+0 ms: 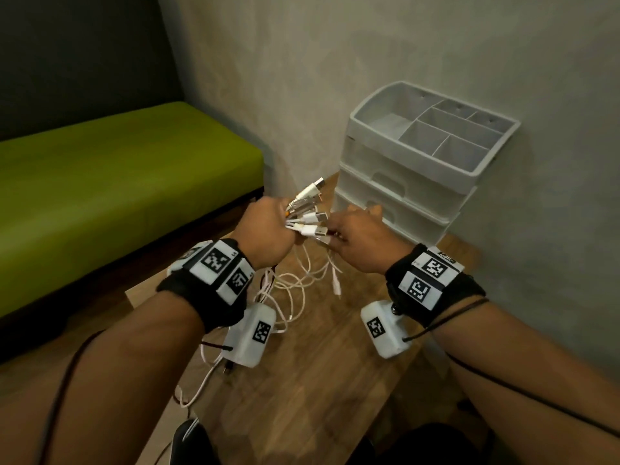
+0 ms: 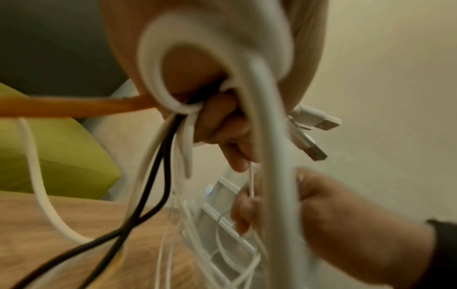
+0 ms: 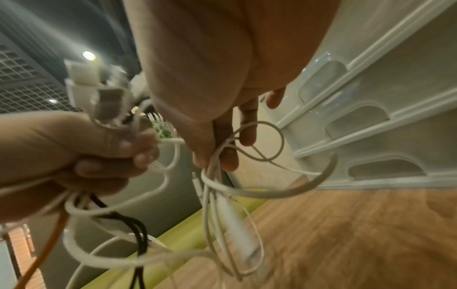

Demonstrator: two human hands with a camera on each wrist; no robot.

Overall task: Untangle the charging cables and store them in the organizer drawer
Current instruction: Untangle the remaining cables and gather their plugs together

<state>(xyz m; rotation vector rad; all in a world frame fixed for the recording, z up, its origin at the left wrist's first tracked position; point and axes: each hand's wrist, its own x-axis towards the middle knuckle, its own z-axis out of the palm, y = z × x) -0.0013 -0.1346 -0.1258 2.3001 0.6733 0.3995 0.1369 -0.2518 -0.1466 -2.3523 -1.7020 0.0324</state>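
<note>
My left hand [image 1: 271,226] holds a tangled bundle of charging cables [image 1: 295,286] in its fist above the wooden table. Several white USB plugs [image 1: 310,213] fan out past its knuckles. In the left wrist view the fingers [image 2: 222,125] curl round white, black and orange cords, with the USB plugs [image 2: 314,127] sticking out to the right. My right hand [image 1: 342,238] is just right of the plugs. Its fingertips [image 3: 217,156] pinch a few thin white cables [image 3: 222,195] that hang in loops. The white organizer [image 1: 402,182] stands behind, its three drawers all closed.
The wooden table [image 1: 318,380] carries the organizer at its far right corner, against a grey wall. A green cushioned bench [image 1: 117,182] lies to the left. Cable loops trail down onto the table and off its near-left edge. The organizer's top tray [image 1: 436,129] has divided compartments.
</note>
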